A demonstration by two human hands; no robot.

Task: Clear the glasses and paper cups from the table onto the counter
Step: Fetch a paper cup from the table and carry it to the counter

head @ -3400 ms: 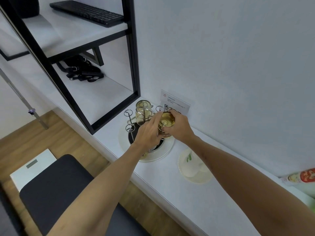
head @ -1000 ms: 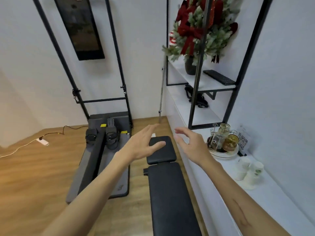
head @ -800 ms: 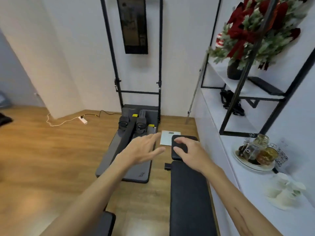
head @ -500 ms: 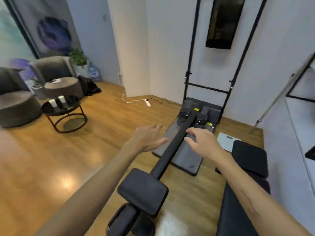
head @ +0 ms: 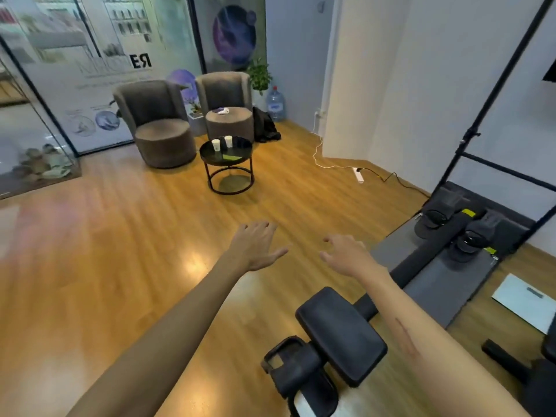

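Two white paper cups (head: 216,145) (head: 228,141) stand side by side on a small round black table (head: 240,155) across the room, beside a green item lying on its top. My left hand (head: 255,247) and my right hand (head: 346,256) are stretched out in front of me over the wooden floor, palms down, fingers loosely spread, holding nothing. Both hands are far from the table. The counter is out of view.
Two grey armchairs (head: 159,121) and a round grey stool (head: 230,121) stand behind the table. A rowing machine (head: 340,329) lies at the lower right with its seat near my right arm. A power strip and cable (head: 358,174) lie on the floor by the wall.
I have turned left, away from the counter with its glass rack and cups, and the lounge table has come into view ahead. Both hands stay empty and outstretched.
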